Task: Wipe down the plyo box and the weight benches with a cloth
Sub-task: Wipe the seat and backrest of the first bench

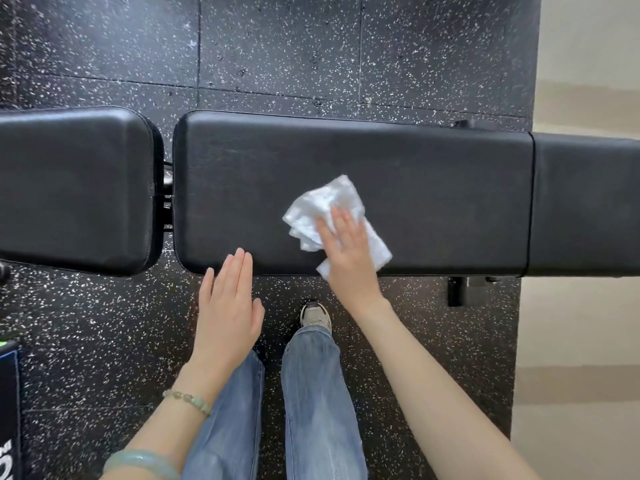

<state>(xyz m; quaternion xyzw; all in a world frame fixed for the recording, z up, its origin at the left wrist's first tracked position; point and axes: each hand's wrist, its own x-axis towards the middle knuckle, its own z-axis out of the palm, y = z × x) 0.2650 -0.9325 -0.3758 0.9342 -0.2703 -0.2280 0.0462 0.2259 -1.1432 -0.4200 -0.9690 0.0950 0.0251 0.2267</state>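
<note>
The white cloth (325, 209) is lying crumpled right of centre on the long bench pad (398, 161), with the right hand (346, 251) pressing it flat-fingered, likely for broad wiping contact. The left hand (228, 306), flat and empty, is reaching the pad's lower edge, perhaps steadying.

I have one feed only: the head camera, wide-angle, looking almost straight down from over the near long edge of the weight bench (398, 168). It sits close; the bench spans the frame side to side, with speckled floor (104, 323) above and below.
</note>
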